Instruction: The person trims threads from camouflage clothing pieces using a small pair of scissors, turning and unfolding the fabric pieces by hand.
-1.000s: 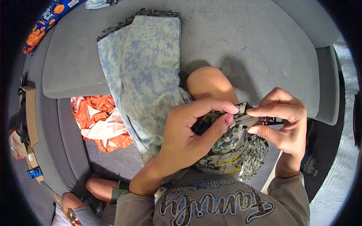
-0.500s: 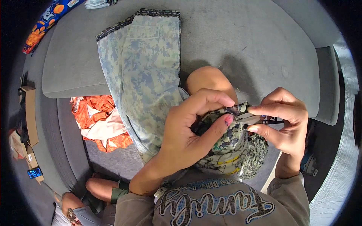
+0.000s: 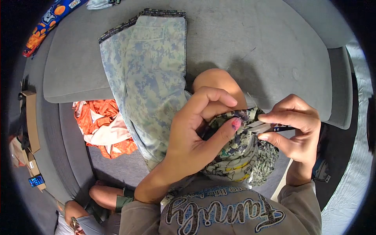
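My left hand (image 3: 196, 133) pinches the edge of a camouflage garment (image 3: 231, 150) under its thumb, while its index finger is lifted off the cloth. The garment is bunched over my lap, its pale printed inside partly showing. In my right hand (image 3: 295, 129) a pair of small thread snips (image 3: 261, 127) is held between thumb and fingers, blades apart and pointing left. Their tips are at the cloth edge just right of my left thumb; whether they touch it I cannot tell. A thin loose thread seems to stand up from the edge.
A camouflage garment piece (image 3: 145, 70) lies spread over the grey sofa (image 3: 219, 35). Orange patterned cloth (image 3: 103, 125) lies to the left. A phone (image 3: 36, 180) and cardboard boxes (image 3: 31, 121) are at the far left. Another person's leg (image 3: 105, 197) shows at lower left.
My left index finger has moved a little left and up, off the cloth. The snips have shifted and turned slightly in my right hand, staying by the edge.
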The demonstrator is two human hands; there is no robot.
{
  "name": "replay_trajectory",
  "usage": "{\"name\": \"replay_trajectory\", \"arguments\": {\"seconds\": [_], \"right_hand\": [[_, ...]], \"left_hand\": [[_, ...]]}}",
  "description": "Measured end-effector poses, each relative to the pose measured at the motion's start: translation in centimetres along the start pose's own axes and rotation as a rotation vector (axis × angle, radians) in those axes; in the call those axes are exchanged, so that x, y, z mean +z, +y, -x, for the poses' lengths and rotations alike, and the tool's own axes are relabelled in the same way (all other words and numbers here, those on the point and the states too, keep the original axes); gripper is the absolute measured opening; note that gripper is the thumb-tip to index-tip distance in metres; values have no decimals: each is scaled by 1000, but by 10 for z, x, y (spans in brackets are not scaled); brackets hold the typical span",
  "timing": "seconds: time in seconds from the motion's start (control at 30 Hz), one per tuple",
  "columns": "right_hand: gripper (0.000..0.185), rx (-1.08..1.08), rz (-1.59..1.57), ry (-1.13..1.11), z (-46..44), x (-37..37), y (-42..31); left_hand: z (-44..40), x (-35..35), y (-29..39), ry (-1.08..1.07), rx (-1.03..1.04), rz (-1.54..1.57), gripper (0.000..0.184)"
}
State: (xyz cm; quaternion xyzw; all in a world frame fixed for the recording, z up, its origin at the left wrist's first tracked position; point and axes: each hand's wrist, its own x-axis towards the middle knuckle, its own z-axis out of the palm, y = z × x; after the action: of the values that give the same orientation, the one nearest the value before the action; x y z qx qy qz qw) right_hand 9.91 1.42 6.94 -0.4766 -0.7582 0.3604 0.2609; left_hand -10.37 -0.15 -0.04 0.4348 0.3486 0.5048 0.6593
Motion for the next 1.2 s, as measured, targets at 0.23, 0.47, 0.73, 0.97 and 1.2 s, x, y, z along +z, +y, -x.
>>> {"name": "replay_trajectory", "arguments": {"seconds": [0.23, 0.47, 0.73, 0.97, 1.2], "right_hand": [[32, -8, -17, 8, -1, 4, 1], [40, 189, -291, 182, -1, 3, 14], [9, 224, -567, 346, 10, 15, 44], [32, 144, -358, 580, 36, -24, 69], [25, -136, 121, 575, 40, 31, 50]], "left_hand": [[-1, 1, 0, -20, -27, 98, 30], [-1, 2, 2, -33, 16, 35, 27], [5, 19, 2, -68, -32, 14, 23], [8, 27, 7, -69, 185, -529, 26], [6, 31, 15, 120, 821, -978, 24]]}}
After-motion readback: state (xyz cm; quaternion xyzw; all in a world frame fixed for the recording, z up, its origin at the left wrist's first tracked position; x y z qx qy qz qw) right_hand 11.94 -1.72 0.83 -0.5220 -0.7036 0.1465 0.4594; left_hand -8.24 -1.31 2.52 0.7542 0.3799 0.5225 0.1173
